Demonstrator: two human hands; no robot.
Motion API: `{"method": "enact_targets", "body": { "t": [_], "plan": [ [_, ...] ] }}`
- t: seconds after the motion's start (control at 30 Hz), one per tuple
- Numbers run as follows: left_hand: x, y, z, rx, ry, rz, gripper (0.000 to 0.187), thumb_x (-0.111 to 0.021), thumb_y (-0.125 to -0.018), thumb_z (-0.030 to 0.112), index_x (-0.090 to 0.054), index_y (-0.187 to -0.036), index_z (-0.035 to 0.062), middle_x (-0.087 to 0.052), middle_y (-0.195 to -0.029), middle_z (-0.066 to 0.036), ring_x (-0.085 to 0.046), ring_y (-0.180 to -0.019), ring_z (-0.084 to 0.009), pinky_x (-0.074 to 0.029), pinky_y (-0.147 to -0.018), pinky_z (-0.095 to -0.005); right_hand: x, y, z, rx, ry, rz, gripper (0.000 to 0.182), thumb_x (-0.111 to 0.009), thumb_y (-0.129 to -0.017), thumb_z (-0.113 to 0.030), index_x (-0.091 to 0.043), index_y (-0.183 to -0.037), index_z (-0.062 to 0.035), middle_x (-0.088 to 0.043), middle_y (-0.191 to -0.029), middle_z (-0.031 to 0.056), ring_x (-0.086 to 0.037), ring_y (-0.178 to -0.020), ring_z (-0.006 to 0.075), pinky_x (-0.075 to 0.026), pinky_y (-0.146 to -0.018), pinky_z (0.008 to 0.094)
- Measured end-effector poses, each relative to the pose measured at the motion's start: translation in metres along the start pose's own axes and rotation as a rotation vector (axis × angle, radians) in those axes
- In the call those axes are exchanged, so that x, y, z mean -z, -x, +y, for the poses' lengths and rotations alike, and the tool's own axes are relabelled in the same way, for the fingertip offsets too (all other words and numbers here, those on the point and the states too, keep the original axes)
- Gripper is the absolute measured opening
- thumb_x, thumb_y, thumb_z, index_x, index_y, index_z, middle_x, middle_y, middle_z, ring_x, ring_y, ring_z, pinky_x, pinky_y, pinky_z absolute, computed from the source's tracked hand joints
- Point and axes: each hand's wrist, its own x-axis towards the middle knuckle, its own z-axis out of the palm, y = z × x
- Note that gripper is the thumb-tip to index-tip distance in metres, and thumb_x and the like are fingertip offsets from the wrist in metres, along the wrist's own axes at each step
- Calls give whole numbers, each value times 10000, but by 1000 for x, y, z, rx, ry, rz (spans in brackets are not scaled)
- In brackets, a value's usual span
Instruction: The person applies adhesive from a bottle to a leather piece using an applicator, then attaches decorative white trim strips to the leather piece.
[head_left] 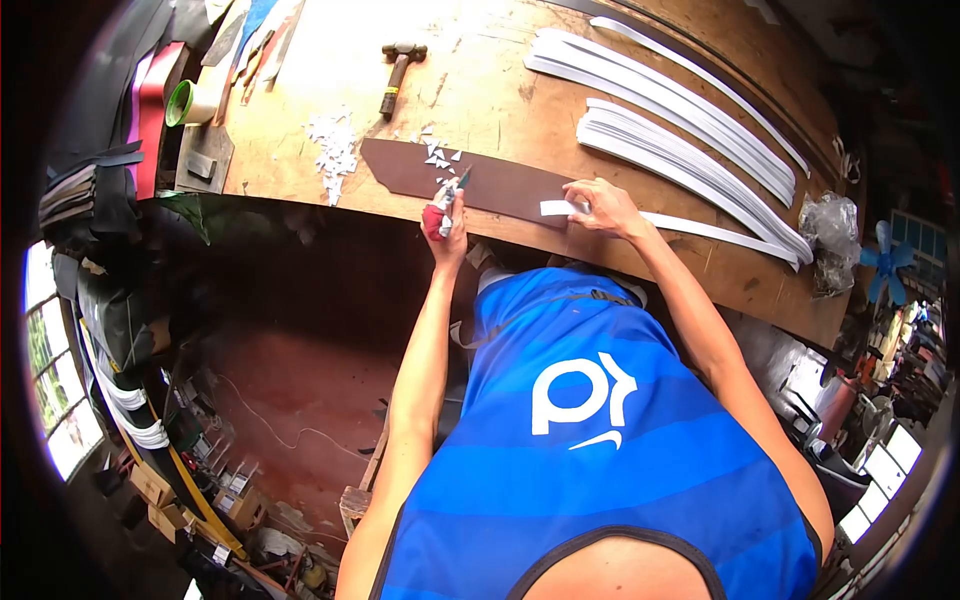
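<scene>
My left hand (447,222) is closed round a knife (464,178) whose handle is partly red and whose short blade points up and away. The knife is over a long dark brown board (505,184) lying along the table's near edge. My right hand (606,208) pinches a white strip (556,208) near its end, against the board's right part. The rest of that strip runs out to the right, behind the hand. Small white offcuts (437,153) lie on the board beside the knife, and a larger pile of white scraps (333,155) is to the left.
A hammer (400,78) lies on the wooden table (490,60). Bundles of white strips (670,110) stretch across the right side, near a clear plastic bag (832,240). A green-rimmed cup (183,104) and coloured sheets (158,110) are at the left. A blue fan (886,262) stands at the right.
</scene>
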Motion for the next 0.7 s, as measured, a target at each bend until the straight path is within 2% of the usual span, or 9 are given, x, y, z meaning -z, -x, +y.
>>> {"method": "enact_targets", "body": {
  "t": [0.13,0.2,0.33,0.37,0.5,0.53,0.6,0.67,0.7],
  "plan": [
    [-19,44,12,-48,-24,-256,179,-691,-950,109,-726,-1099,16,-718,-908,-6,-618,-810,-45,-504,-712,-239,2,-1,-1,-7,-15,7,331,-773,-754,-267,-662,-1025,-112,-669,-1272,35,-621,-1105,295,-518,-918,406],
    [-24,51,7,-242,-116,-352,195,-701,-946,119,-722,-1112,18,-735,-924,-16,-629,-840,-44,-509,-744,-241,2,-1,0,-4,-19,11,343,-780,-744,-276,-676,-1026,-110,-677,-1253,37,-621,-1108,294,-516,-923,415],
    [-2,24,9,-39,-83,-93,206,-675,-970,119,-710,-1131,-5,-664,-812,60,-527,-681,-10,-438,-597,-210,4,-2,1,-3,-17,-13,345,-781,-743,-277,-675,-1024,-109,-679,-1250,32,-620,-1117,295,-517,-931,409],
    [0,22,6,-112,-1,-9,206,-663,-977,112,-708,-1134,-13,-604,-778,92,-448,-630,-1,-373,-541,-205,5,-2,1,-5,-24,-24,343,-781,-742,-274,-675,-1023,-108,-681,-1248,30,-621,-1115,297,-517,-930,409],
    [-2,50,19,-57,-94,-291,210,-697,-943,114,-725,-1125,12,-754,-939,-99,-681,-880,-92,-525,-814,-271,3,-3,1,7,-22,4,334,-780,-740,-271,-676,-1014,-111,-682,-1249,29,-626,-1102,299,-518,-922,410],
    [4,51,14,-238,-168,-381,203,-698,-945,121,-732,-1121,26,-759,-976,-84,-679,-886,-89,-519,-816,-263,4,-4,1,8,-23,-3,330,-780,-737,-269,-675,-1008,-113,-683,-1247,28,-627,-1100,297,-517,-918,410],
    [9,47,10,-150,-140,-246,207,-698,-946,123,-733,-1127,28,-728,-846,-22,-635,-763,-54,-504,-705,-243,2,-4,3,0,-26,-9,325,-781,-734,-266,-674,-1001,-114,-684,-1245,27,-628,-1098,295,-517,-914,409],
    [21,30,2,-56,-141,-61,209,-685,-962,151,-737,-1137,49,-479,-627,71,-404,-563,-15,-320,-493,-264,0,-3,6,29,-16,16,322,-790,-720,-266,-673,-981,-118,-679,-1258,23,-621,-1114,290,-516,-911,409],
    [26,29,1,-82,-120,-55,217,-675,-971,164,-736,-1142,44,-521,-639,61,-462,-579,-18,-360,-512,-251,0,-1,6,25,-13,16,322,-790,-720,-266,-673,-981,-118,-679,-1258,23,-621,-1114,290,-516,-911,409]
  ]
}}
